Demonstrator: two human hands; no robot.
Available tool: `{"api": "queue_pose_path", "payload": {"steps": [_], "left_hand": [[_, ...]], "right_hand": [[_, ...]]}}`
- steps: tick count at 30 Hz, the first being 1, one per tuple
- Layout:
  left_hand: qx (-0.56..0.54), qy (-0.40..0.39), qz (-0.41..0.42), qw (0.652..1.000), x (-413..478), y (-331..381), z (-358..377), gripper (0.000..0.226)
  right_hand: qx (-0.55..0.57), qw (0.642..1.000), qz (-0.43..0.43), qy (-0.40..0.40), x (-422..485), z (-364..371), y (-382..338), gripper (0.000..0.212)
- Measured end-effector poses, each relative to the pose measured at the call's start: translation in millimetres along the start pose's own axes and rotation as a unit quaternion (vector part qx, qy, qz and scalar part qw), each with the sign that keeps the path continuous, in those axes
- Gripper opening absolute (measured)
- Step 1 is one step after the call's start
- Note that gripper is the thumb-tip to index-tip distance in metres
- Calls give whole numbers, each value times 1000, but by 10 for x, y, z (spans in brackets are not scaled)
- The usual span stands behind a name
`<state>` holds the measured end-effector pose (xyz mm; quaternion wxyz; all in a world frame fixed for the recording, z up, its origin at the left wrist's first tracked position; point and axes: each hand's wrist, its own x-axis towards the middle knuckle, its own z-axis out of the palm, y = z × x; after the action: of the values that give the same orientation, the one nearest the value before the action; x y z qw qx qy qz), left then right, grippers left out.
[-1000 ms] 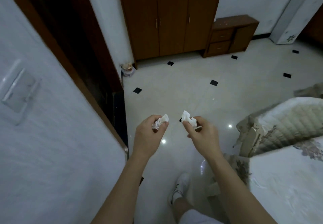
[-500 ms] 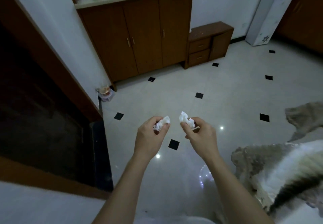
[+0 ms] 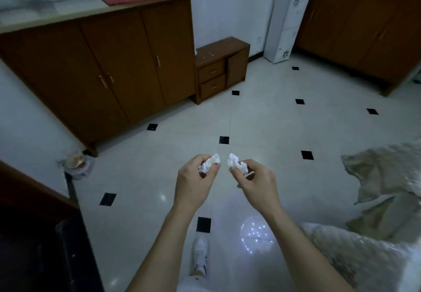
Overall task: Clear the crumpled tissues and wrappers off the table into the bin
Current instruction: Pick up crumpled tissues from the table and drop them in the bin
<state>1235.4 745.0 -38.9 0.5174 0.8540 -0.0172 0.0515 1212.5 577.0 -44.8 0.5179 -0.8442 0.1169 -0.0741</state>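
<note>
My left hand (image 3: 193, 182) is closed around a crumpled white tissue (image 3: 210, 162) that sticks out above the fingers. My right hand (image 3: 257, 182) pinches a second crumpled white tissue (image 3: 237, 164). Both hands are held out side by side above the tiled floor, a small gap between them. A small bin (image 3: 77, 165) lined with a bag and holding rubbish stands on the floor at the left, by the wall and the cabinet's corner. It is well to the left of my hands.
A tall brown cabinet (image 3: 102, 64) and a low drawer unit (image 3: 218, 68) line the far wall. A white appliance (image 3: 287, 23) stands in the corner. Cloth-covered furniture (image 3: 387, 182) is at the right. A dark doorway edge (image 3: 68, 246) is at lower left. My shoe (image 3: 200, 255) is below.
The view has swung right and away from the left wall, so more of the room and the bin show. My hands keep the same hold on the two tissues.
</note>
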Motion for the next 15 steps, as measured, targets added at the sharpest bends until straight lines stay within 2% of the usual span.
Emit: {"api": "queue_pose_path", "payload": {"steps": [8, 11, 15], "left_hand": [[2, -103, 43, 994, 1603, 31, 147, 10], [0, -134, 63, 989, 2022, 77, 327, 14], [-20, -175, 80, 981, 2408, 177, 686, 13]], "right_hand": [[-16, 995, 34, 95, 1302, 109, -319, 30], [-21, 991, 51, 126, 1615, 74, -325, 34], [-25, 982, 80, 169, 1902, -94, -222, 29]]}}
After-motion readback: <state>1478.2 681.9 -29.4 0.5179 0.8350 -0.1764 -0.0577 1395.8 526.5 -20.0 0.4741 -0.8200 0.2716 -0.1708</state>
